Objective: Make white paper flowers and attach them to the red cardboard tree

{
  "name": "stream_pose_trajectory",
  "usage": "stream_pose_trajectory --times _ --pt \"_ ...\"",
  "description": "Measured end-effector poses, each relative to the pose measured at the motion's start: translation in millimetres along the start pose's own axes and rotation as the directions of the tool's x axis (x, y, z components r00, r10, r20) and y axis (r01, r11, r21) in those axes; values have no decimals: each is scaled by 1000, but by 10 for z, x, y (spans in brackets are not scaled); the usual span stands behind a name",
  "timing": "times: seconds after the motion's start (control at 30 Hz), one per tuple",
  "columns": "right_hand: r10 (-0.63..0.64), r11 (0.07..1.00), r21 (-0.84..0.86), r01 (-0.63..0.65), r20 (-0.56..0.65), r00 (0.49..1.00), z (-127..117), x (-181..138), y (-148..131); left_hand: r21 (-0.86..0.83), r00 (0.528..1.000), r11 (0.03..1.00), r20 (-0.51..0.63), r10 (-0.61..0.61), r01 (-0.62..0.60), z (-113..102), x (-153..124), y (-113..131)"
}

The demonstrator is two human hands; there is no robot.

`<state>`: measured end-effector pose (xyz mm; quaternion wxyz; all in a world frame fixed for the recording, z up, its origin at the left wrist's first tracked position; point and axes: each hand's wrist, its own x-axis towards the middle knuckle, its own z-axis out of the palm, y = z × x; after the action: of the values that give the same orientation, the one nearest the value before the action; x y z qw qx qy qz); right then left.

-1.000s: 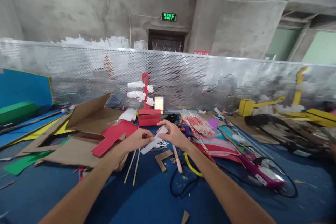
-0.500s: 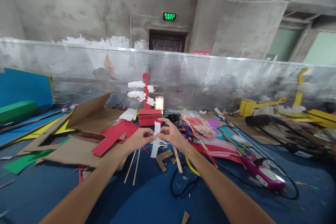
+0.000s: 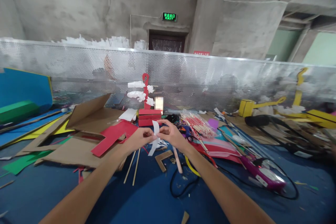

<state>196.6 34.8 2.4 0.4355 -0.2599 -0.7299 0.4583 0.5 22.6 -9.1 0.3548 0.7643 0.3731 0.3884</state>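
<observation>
A narrow white paper strip [image 3: 155,127] is pinched at its middle between my left hand [image 3: 141,137] and my right hand [image 3: 171,133]. Both sets of fingertips meet on the strip, and its two ends stick out above and below them. Just behind my hands stands a red box-shaped base [image 3: 149,118] with an upright red hooked post [image 3: 146,91] bearing tufts of white paper. Under my fingers lie cut white paper shreds [image 3: 163,142]. Close by on the table are two thin wooden sticks [image 3: 136,168], an L-shaped cardboard piece [image 3: 163,160] and a pale pink rod [image 3: 177,161].
Cardboard sheets [image 3: 78,148] and a red cut piece [image 3: 112,138] spread out at left. To the right lie a plastic bag of red-and-white sticks [image 3: 201,124], a purple device [image 3: 265,175] and black cable. A perforated metal barrier [image 3: 183,77] runs behind the blue table [image 3: 147,203].
The paper strip has tilted and curved, with its upper end and lower end both shifted slightly left. My hands stay in nearly the same place.
</observation>
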Motion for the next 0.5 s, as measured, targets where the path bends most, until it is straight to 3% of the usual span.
stream_pose_trajectory --times 0.5 --pt "7 998 68 -7 -1 1000 10 -9 -17 -4 999 1000 -52 16 -16 -3 -27 104"
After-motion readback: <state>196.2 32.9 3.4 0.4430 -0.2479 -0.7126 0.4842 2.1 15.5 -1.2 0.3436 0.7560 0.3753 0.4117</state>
